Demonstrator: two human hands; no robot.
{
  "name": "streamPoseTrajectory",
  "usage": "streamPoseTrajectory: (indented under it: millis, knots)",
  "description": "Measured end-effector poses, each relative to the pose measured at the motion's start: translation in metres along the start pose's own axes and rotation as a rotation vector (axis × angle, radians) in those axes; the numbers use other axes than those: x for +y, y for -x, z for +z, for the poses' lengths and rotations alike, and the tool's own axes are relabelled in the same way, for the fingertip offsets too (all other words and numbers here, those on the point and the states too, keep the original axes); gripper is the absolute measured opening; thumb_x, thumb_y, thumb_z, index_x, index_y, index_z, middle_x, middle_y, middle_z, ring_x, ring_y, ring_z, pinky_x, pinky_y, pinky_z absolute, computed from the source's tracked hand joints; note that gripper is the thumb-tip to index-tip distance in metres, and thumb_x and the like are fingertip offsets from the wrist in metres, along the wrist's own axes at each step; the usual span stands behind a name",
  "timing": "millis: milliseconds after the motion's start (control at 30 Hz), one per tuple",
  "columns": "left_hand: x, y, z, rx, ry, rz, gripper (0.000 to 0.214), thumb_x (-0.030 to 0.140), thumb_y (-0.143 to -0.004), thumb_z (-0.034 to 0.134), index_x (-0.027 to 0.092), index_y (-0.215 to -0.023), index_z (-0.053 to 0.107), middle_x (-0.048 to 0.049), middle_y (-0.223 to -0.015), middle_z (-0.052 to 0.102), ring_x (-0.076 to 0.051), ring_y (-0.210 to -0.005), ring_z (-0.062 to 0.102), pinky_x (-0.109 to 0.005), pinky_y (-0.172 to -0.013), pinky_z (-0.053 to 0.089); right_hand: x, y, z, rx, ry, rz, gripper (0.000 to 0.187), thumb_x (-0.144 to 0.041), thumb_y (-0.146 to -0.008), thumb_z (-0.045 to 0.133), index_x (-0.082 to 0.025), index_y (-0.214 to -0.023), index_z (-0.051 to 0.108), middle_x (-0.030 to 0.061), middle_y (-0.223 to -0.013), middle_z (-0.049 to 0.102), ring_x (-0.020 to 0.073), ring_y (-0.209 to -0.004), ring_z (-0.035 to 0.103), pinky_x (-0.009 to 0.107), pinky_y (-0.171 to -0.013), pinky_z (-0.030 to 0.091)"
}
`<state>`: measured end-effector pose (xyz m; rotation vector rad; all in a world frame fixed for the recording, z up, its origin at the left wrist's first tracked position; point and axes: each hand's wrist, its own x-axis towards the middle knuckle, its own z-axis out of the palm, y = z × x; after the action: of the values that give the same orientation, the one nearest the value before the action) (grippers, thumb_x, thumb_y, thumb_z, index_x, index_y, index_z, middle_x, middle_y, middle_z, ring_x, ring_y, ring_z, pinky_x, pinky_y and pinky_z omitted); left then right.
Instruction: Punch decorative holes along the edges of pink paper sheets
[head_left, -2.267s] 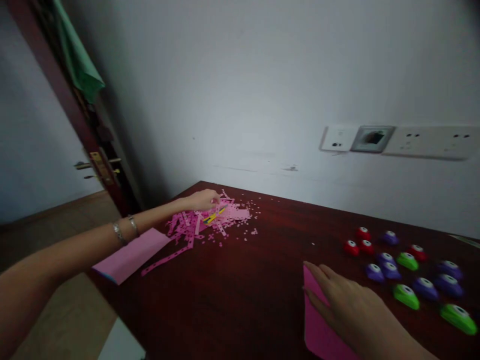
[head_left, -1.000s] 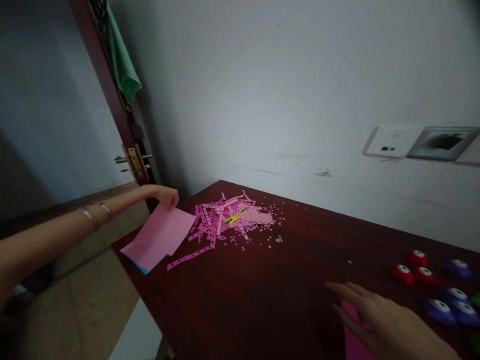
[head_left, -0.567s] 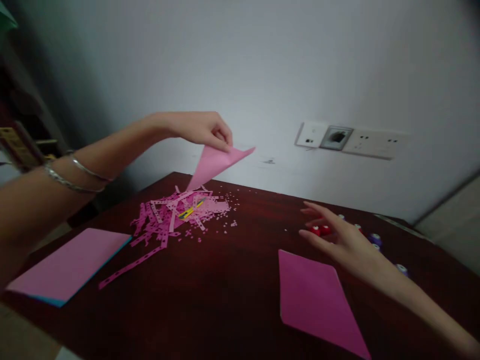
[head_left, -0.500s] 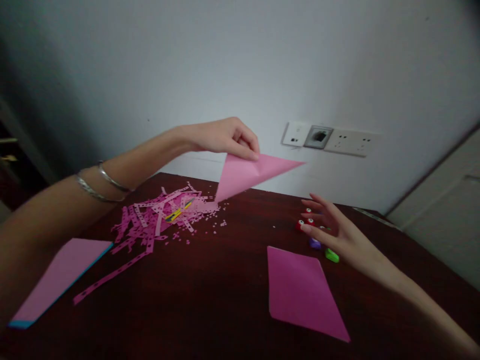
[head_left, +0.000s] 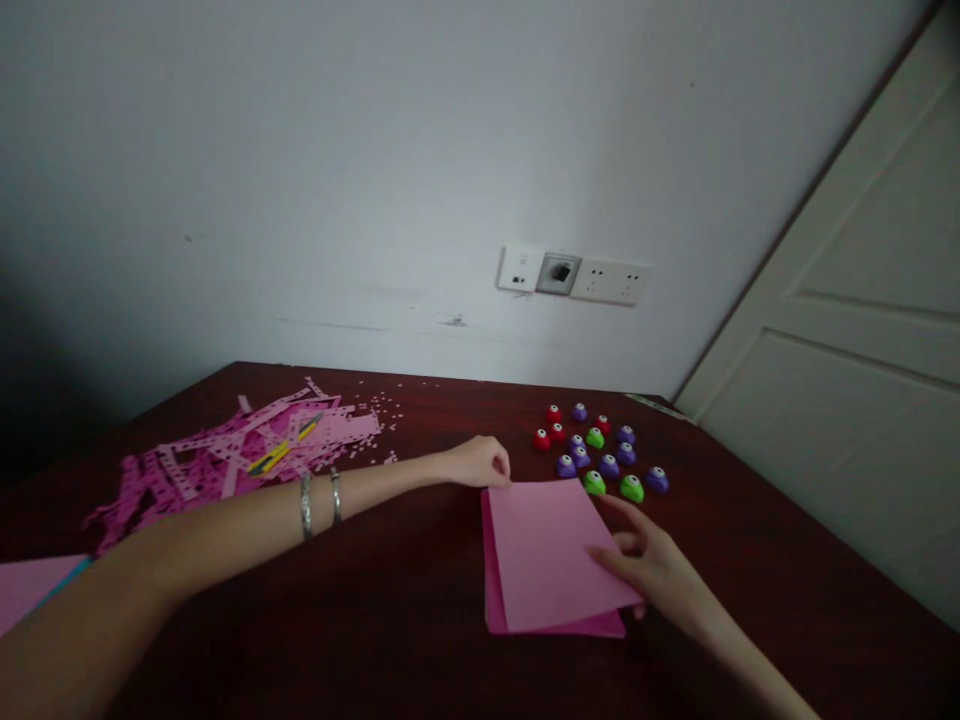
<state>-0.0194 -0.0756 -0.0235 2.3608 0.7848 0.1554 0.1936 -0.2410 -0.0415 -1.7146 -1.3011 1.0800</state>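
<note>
Two Pink Papers, Nearly Lined Up

The left hand (head_left: 476, 463) pinches the top left corner of the light pink paper (head_left: 555, 560). The right hand (head_left: 656, 570) has its thumb over the right edge and its fingers half curled; I can't tell if it grips. The light paper lies over the dark pink paper (head_left: 495, 605) in the middle of the surface (head_left: 420, 640), and a dark bit peeks out on the left and at the bottom.

To do this well, match one corner first, then the sides. Hold lightly, because thin paper could bend. Smooth it flat from the middle.

Both papers look smooth and have four straight sides. The cut strips (head_left: 187, 460) are long, thin and full of little holes. The small punches (head_left: 609, 467) look round, shiny and hard, in red, purple and green.
</note>
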Motion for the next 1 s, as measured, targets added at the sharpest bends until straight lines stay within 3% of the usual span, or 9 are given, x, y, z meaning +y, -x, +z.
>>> streamPoseTrajectory:
  millis: [100, 167, 300, 433, 633, 767, 900, 1000]
  knots:
    - [0.005, -0.001, 0.019, 0.042, -0.208, 0.041, 0.037, 0.038, -0.067, 0.060, 0.015, -0.096, 0.060, -0.0119, -0.098, 0.060, -0.022, -0.087, 0.057, -0.031, -0.072, 0.045, 0.008, 0.004, 0.008, 0.014, 0.148, -0.002, 0.071, -0.035, -0.076, 0.050, -0.021, -0.136, 0.014, -0.0072, -0.059, 0.055, 0.0151, -0.035, 0.053, 0.024, -0.031, 0.040]
    - [0.012, -0.003, 0.025, 0.014, -0.336, 0.011, 0.050, 0.046, -0.063, 0.062, 0.016, -0.102, 0.056, -0.0153, -0.105, 0.056, -0.029, -0.097, 0.053, -0.037, -0.075, 0.045, 0.007, 0.005, 0.012, 0.042, 0.312, -0.046, 0.066, -0.031, -0.075, 0.049, -0.018, -0.134, 0.020, -0.0064, -0.057, 0.054, 0.0177, -0.040, 0.057, 0.027, -0.037, 0.043]
    - [0.023, -0.010, 0.027, -0.105, -0.463, -0.093, 0.067, 0.056, -0.055, 0.065, 0.015, -0.107, 0.051, -0.0200, -0.110, 0.052, -0.036, -0.104, 0.049, -0.042, -0.075, 0.045, 0.001, 0.003, 0.014, 0.087, 0.606, -0.131, 0.059, -0.025, -0.073, 0.052, -0.013, -0.128, 0.033, -0.0043, -0.055, 0.054, 0.0221, -0.060, 0.062, 0.029, -0.054, 0.043]
    - [0.030, -0.016, 0.020, -0.211, -0.447, -0.184, 0.078, 0.059, -0.052, 0.066, 0.013, -0.112, 0.048, -0.0193, -0.106, 0.057, -0.033, -0.094, 0.056, -0.040, -0.070, 0.047, 0.001, -0.002, 0.010, 0.049, 0.697, -0.123, 0.060, -0.026, -0.074, 0.055, -0.014, -0.129, 0.034, -0.0001, -0.065, 0.059, 0.0219, -0.065, 0.062, 0.027, -0.058, 0.041]
    - [0.033, -0.021, 0.016, -0.301, -0.457, -0.247, 0.062, 0.061, -0.048, 0.067, 0.015, -0.089, 0.061, -0.0140, -0.085, 0.064, -0.032, -0.079, 0.061, -0.042, -0.065, 0.047, 0.003, -0.007, 0.007, 0.007, 0.721, -0.103, 0.056, -0.030, -0.075, 0.055, -0.010, -0.125, 0.040, 0.0056, -0.072, 0.062, 0.0236, -0.071, 0.061, 0.027, -0.059, 0.039]
    - [0.031, -0.021, 0.018, -0.313, -0.502, -0.257, 0.064, 0.065, -0.046, 0.067, 0.016, -0.085, 0.062, -0.0169, -0.091, 0.063, -0.034, -0.085, 0.059, -0.043, -0.066, 0.047, 0.005, -0.010, 0.006, 0.004, 0.728, -0.104, 0.058, -0.031, -0.073, 0.056, -0.010, -0.125, 0.041, 0.0092, -0.082, 0.064, 0.0248, -0.077, 0.062, 0.030, -0.064, 0.041]
    - [0.029, -0.019, 0.021, -0.234, -0.483, -0.238, 0.072, 0.063, -0.045, 0.068, 0.015, -0.098, 0.059, -0.0171, -0.096, 0.062, -0.030, -0.082, 0.059, -0.038, -0.063, 0.046, 0.006, -0.014, 0.003, -0.020, 0.734, -0.119, 0.058, -0.032, -0.072, 0.058, -0.011, -0.124, 0.043, 0.0127, -0.093, 0.063, 0.0255, -0.084, 0.061, 0.031, -0.070, 0.042]
    - [0.025, -0.018, 0.021, -0.206, -0.409, -0.216, 0.060, 0.055, -0.045, 0.070, 0.014, -0.088, 0.062, -0.0111, -0.083, 0.063, -0.024, -0.070, 0.058, -0.030, -0.055, 0.042, 0.006, -0.016, 0.002, -0.037, 0.755, -0.125, 0.058, -0.034, -0.072, 0.058, -0.011, -0.123, 0.045, 0.0141, -0.097, 0.062, 0.0268, -0.088, 0.060, 0.032, -0.072, 0.043]
